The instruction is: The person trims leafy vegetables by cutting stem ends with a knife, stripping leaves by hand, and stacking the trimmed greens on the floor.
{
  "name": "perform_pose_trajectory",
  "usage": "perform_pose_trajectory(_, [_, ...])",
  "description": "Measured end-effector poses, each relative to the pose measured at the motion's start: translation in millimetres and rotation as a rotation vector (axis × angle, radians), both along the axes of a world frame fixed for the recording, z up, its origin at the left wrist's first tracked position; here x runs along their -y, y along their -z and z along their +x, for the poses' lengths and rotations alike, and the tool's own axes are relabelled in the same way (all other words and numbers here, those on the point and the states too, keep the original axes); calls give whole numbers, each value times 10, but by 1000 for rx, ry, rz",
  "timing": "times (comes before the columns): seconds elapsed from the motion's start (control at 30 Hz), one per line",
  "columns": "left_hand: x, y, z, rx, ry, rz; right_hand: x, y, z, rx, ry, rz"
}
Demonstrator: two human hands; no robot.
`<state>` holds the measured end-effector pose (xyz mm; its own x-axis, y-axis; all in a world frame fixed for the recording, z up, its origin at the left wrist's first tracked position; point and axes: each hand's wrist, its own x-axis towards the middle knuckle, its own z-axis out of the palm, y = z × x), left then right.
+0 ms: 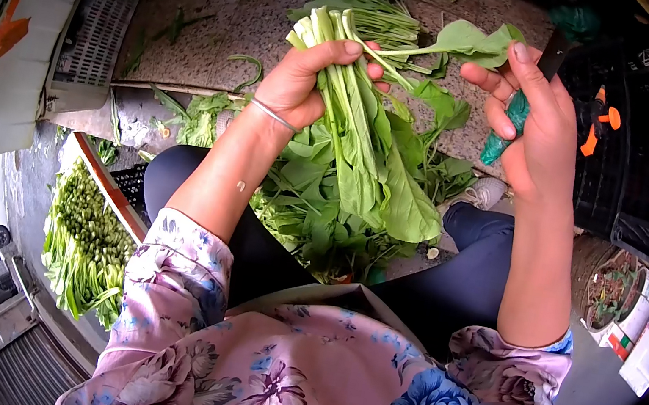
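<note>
Greens point(353, 134), one bunch, tight in left hand point(303, 83); one leaf point(470, 41), one knife point(552, 55) in curled right hand point(542, 123).

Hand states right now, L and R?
Left hand: closed around a bunch of leafy greens.
Right hand: closed, pinching a leaf while also holding a teal-handled tool, apparently a knife.

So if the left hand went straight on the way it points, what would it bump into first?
Probably the other greens lying on the speckled surface beyond the left hand and its bunch, though this single view leaves the depth unclear.
</note>
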<state>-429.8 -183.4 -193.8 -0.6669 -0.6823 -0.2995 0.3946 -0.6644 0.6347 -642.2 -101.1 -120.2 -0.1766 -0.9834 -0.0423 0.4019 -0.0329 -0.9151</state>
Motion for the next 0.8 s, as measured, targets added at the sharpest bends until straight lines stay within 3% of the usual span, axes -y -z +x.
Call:
perform_pose_trajectory(0.3, [-8,46,10,-71,68,-47,54,69,-219,261,35,-23])
perform_pose_trajectory(0.67, [-21,1,158,-309,222,-141,83,58,-875,249,196,-189])
perform_pose_trajectory(0.7, [-2,-7,184,-336,224,-138,79,2,-917,174,305,-179])
perform_pose_trajectory(0.73, [19,-17,211,-363,226,-137,52,-43,-967,148,261,-225])
perform_pose_trajectory(0.8, [75,-51,269,-413,205,-100,38,-132,-906,-210,468,-124])
